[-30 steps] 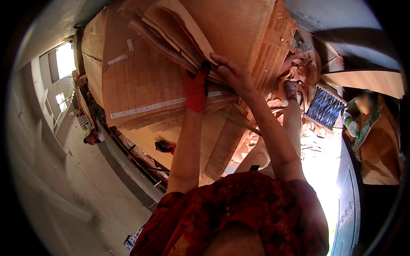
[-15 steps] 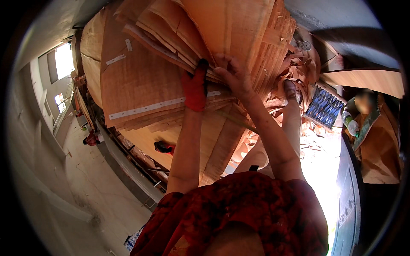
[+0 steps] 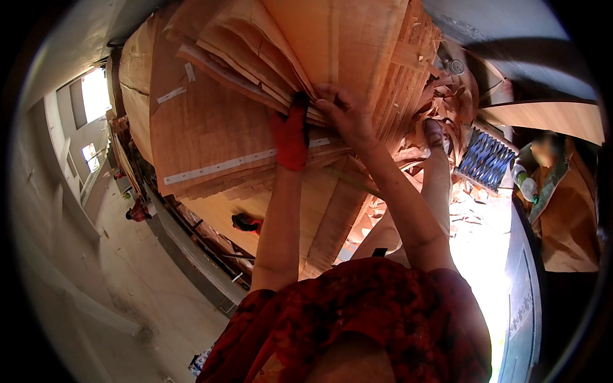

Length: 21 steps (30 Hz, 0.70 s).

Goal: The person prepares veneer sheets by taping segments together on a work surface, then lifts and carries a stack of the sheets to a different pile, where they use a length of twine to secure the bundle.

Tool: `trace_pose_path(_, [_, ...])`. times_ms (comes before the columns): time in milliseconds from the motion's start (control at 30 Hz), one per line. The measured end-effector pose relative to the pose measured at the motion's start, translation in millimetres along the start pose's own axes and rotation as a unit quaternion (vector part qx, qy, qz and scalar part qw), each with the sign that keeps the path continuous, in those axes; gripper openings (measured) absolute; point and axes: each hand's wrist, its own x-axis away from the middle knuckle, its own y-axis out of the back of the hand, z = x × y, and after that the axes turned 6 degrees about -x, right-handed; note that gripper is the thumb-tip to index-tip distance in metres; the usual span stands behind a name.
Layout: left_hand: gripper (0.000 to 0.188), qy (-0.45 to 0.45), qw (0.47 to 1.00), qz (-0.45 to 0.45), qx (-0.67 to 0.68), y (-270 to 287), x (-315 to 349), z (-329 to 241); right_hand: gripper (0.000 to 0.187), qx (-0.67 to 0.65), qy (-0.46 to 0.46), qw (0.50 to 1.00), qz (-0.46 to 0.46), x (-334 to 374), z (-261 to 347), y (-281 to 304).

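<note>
Thin wood veneer sheets point(image 3: 246, 48) fan out in a bundle on a tall stack. My left hand point(image 3: 292, 137), in a red glove with dark fingertips, is closed on the near corner of the bundle. Bare, my right hand point(image 3: 348, 118) pinches the corner of the upper sheets just to the right of it, thumb and fingers together. Beneath lies a broad reddish veneer sheet point(image 3: 211, 121) with a white perforated tape strip point(image 3: 220, 167) along its near edge. Paler sheets point(image 3: 223, 204) stick out below.
A red-and-black glove point(image 3: 246, 222) rests on the pale sheets. Torn veneer scraps point(image 3: 450, 108) pile up at right, beside a blue-and-black woven mat point(image 3: 485, 159). Farther right are a clear bottle point(image 3: 525, 185) and a brown sheet point(image 3: 568, 223). At left runs a concrete floor point(image 3: 134, 274).
The fanned upper sheets and my right hand have shifted slightly left. My left hand has moved a little nearer, still on the bundle.
</note>
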Motion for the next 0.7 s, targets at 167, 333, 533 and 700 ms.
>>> trace_pose_path(167, [0.046,0.027,0.999,-0.017,-0.019,-1.9,1.2,-3.2,0.021,0.038,0.102,0.994,0.004,-1.0,1.6,3.5])
trace_pose_path(333, [0.044,0.008,1.0,-0.005,-0.001,-0.6,0.6,1.2,0.017,-0.015,0.048,0.998,-0.04,1.8,-15.8,5.5])
trace_pose_path(533, [0.043,0.007,1.0,-0.013,-0.018,2.6,1.4,-0.2,0.01,0.013,0.077,0.996,-0.041,6.4,6.3,-2.9])
trace_pose_path(700, [0.038,-0.007,1.0,-0.009,0.018,-1.5,-1.5,1.2,0.015,0.018,0.072,0.994,-0.074,5.8,-4.5,-2.1])
